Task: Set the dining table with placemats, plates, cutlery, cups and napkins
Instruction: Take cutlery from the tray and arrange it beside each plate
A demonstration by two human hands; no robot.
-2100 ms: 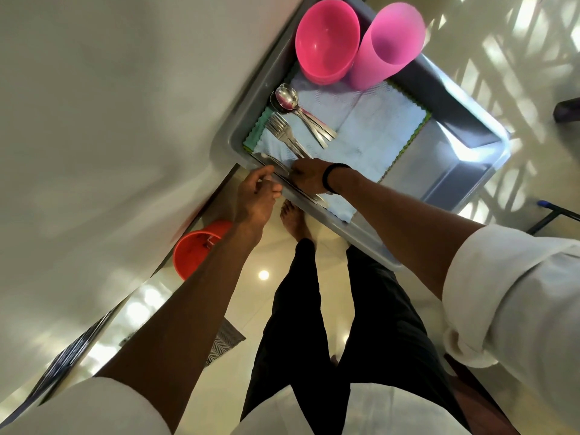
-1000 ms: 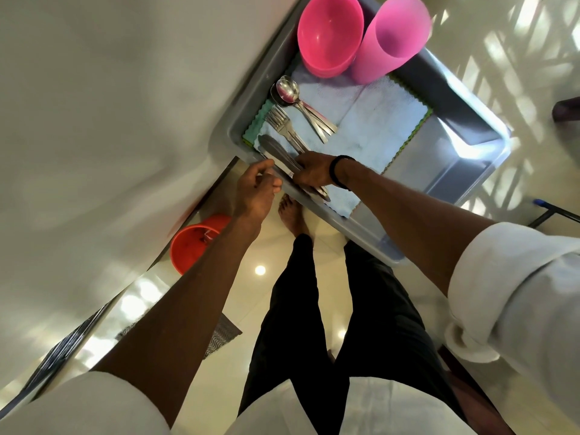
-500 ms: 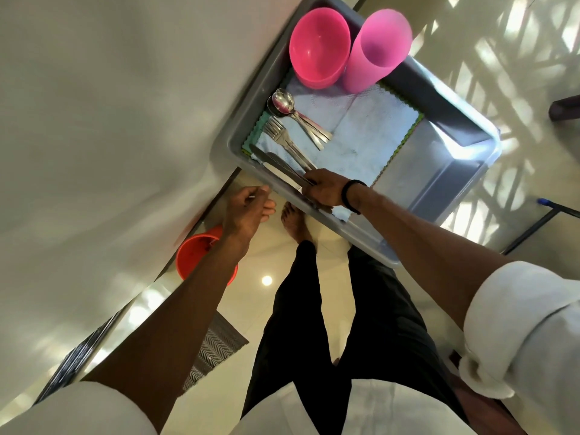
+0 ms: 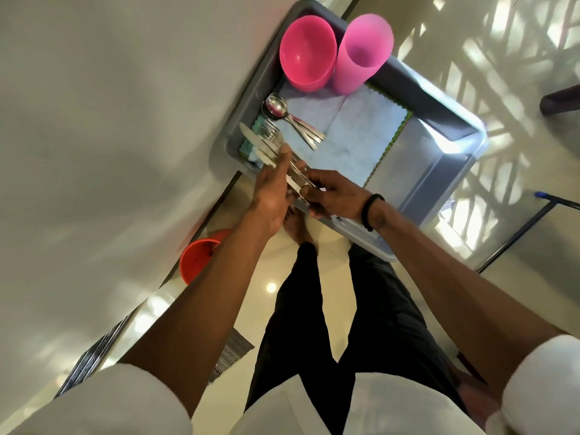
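Left hand point(image 4: 273, 186) risen, both hands grasping knives point(image 4: 260, 146) — right hand point(image 4: 332, 193), spoons point(image 4: 292, 120) in tub point(image 4: 439, 120)

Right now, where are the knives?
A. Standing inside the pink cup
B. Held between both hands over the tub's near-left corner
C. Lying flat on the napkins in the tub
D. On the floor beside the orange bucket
B: the knives fan out from the left hand, while the right hand grips their handle ends over the corner of the grey tub; only spoons lie on the napkins.
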